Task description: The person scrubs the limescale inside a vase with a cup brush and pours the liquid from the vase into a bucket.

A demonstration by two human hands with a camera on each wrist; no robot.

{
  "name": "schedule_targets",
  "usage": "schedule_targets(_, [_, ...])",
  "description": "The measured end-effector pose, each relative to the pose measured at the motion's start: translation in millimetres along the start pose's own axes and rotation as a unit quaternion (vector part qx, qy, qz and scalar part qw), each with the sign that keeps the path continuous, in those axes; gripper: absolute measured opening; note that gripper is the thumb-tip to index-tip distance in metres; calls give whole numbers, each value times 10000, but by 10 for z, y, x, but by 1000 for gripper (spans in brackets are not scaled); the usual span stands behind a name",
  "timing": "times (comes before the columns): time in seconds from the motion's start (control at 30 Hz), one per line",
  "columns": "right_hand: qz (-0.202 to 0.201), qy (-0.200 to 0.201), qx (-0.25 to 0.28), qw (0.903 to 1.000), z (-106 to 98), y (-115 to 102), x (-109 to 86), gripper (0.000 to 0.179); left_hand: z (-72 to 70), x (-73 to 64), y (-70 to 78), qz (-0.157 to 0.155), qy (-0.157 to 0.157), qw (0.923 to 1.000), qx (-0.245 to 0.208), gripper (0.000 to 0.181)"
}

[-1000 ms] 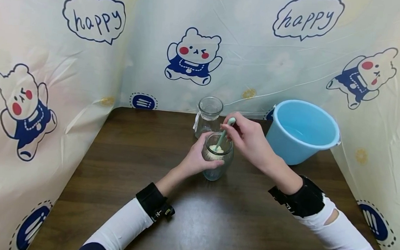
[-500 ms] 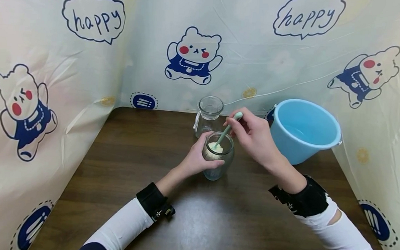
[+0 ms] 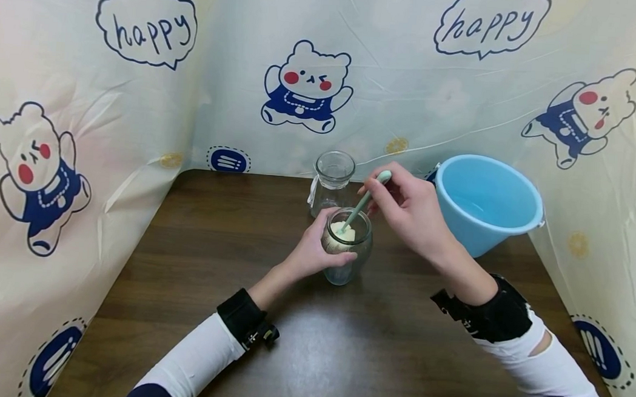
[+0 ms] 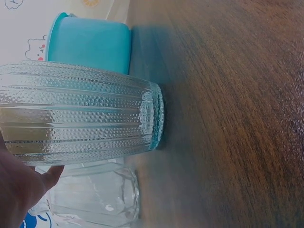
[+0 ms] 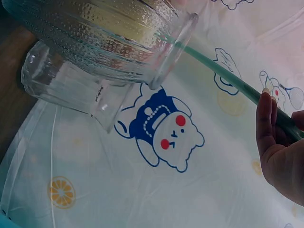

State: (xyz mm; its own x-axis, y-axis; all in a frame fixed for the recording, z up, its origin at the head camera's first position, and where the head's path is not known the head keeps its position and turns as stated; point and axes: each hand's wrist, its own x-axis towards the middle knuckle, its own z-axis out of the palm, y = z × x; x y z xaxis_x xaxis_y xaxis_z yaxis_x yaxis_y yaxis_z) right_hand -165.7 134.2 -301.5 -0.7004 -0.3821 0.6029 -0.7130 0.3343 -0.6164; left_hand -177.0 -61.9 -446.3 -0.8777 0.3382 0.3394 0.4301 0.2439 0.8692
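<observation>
My left hand [image 3: 311,253] grips a clear textured glass jar [image 4: 95,109] around its upper side, thumb across the front. The jar stands upright in the head view. A sponge bottle brush [image 3: 358,208] with a slim green handle leans out of its mouth to the right. The cream sponge head [image 3: 342,231] sits inside the jar just below the rim. My right hand [image 3: 412,213] pinches the brush handle near its rounded top end. In the right wrist view, the green handle [image 5: 216,69] runs from the fingers into the jar's mouth.
Close behind the jar stands a second clear glass vase [image 3: 331,193] with a white ribbon at its neck. A light blue bucket [image 3: 486,224] is at the back right, near my right hand. Printed cloth [image 3: 400,100] hangs around the brown wooden table [image 3: 200,246].
My right hand has moved a little to the right and up, tilting the brush handle further over. The sponge head stays inside the jar. My left hand keeps its grip in the same place.
</observation>
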Motion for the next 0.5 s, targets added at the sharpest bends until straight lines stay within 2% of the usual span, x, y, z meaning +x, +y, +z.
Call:
schedule_targets(0.07, [-5,-13,21,10000,23,0,-17,11,5,2,-7,-10,3,10000,-14,83])
schedule_targets(0.17, [40,-119,18,9999,76,-83,-58,8,39,22,-162,14,40,10000,-53,85])
schedule_targets(0.33, [308,-457,-154,9984,120,-209,-107,7,37,22,-162,12,10,9999,-151,84])
schedule_targets(0.5, [254,-288,19,9993,72,-120,-80,10,39,28,-169,38,44,9999,-135,85])
